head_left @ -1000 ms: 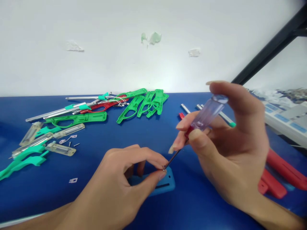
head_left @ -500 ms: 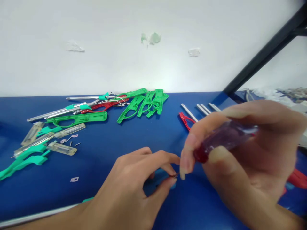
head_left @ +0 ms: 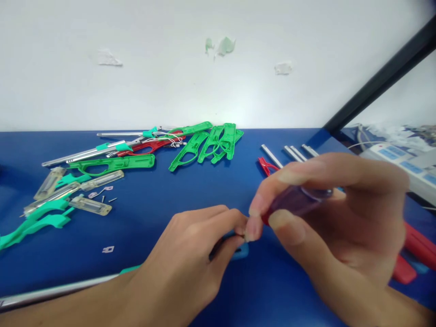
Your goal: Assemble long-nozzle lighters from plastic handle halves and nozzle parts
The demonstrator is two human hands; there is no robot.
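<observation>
Low in the middle, my left hand (head_left: 197, 254) pinches something small that its fingertips hide. Beneath those fingers lies a blue plastic piece (head_left: 241, 251). My right hand (head_left: 340, 218) is wrapped round a see-through purple handle (head_left: 294, 199) with a red end, like that of a screwdriver; no shaft can be made out. The fingertips of both hands meet just above the blue piece. A metal tube (head_left: 64, 289) with a teal part runs past my left forearm. A small pale clip (head_left: 108, 249) lies left of my left hand.
Green handle halves (head_left: 189, 152), metal tubes with wires, clear cases (head_left: 91, 205) and teal parts (head_left: 51, 221) lie left and centre. Further right are more tubes (head_left: 271, 156), red parts (head_left: 420, 243), a white power strip (head_left: 405, 168) and a black bar (head_left: 381, 72). A white wall stands behind.
My right hand has moved left with the purple handle, and its fingertips now meet those of my left hand. The view has shifted slightly, showing more of the power strip and red parts.
</observation>
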